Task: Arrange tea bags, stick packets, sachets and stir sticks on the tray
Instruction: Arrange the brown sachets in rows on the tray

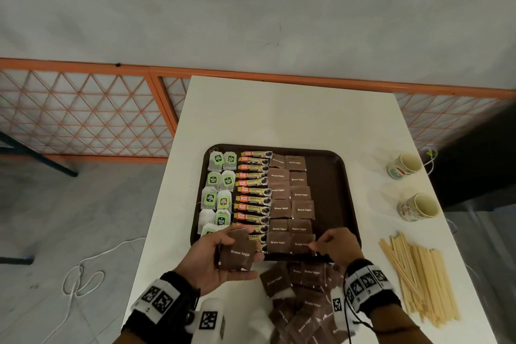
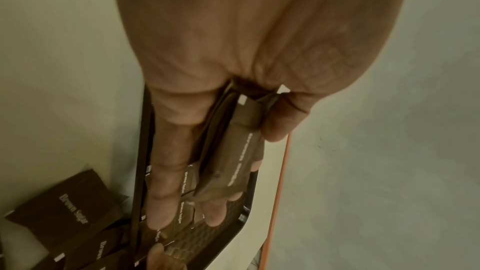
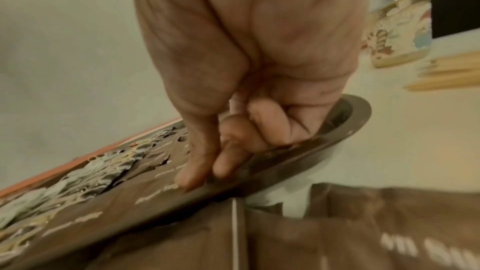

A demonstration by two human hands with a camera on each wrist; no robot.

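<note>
Loose sachets (image 1: 303,296) lie heaped just off the tray's (image 1: 342,176) near edge, handy for restocking. My left hand (image 1: 220,255) grips a small stack (image 1: 237,251) over that edge as supply; my right hand (image 1: 335,244) pinches one sachet (image 1: 300,243) into the near row. Tea bags (image 1: 219,187) and stick packets (image 1: 252,190) fill its left columns; stir sticks (image 1: 418,274) wait right of it.

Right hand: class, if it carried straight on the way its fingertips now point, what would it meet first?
The right hand points left along the tray's near edge, fingertips at a brown sugar sachet. Next would probably be the neighbouring sachet, though height is unclear.
</note>
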